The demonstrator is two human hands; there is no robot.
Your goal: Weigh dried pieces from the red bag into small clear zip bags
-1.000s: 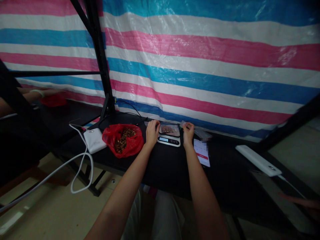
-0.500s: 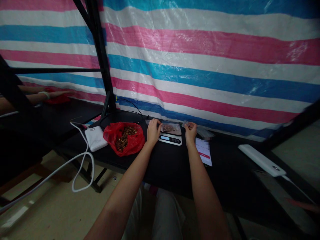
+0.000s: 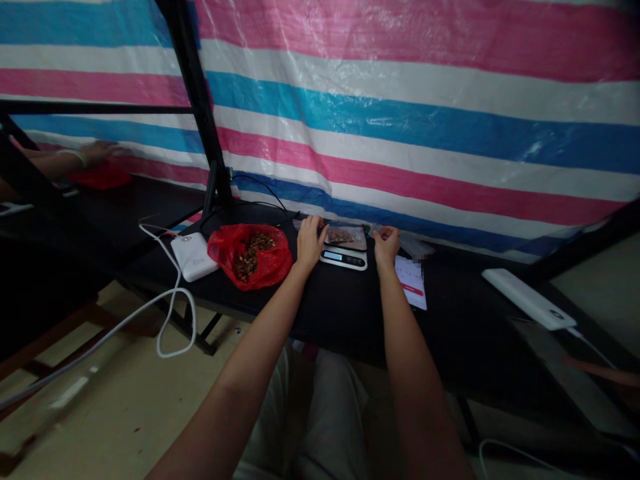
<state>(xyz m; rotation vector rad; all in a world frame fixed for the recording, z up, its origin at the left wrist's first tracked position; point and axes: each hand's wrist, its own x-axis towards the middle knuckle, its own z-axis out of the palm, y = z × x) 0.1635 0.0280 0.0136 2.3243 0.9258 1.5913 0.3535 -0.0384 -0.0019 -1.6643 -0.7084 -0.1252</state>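
From where I watch, I judge the work to be partway. In the centre of the frame, a clear bag (image 3: 345, 236) with a small amount of brown pieces in it lies over the back part of a white scale (image 3: 344, 259). The scale's display is lit, but I cannot read the figures. Left of centre, a red bag (image 3: 227, 250) stands open with a much larger heap of brown pieces (image 3: 257, 257), so most of what I can see remains unportioned. I cannot tell whether the clear bag is sealed.

The clear bag lies between the two hands. My left hand (image 3: 310, 243), just left of centre, has its fingers bent close by the bag's left edge; I cannot tell whether they grip it or only rest there. My right hand (image 3: 387, 247), right of centre, has its fingers curled together near some clear plastic, and whether they pinch it I cannot tell. Just below that hand, towards the right, lies a phone (image 3: 411, 283).
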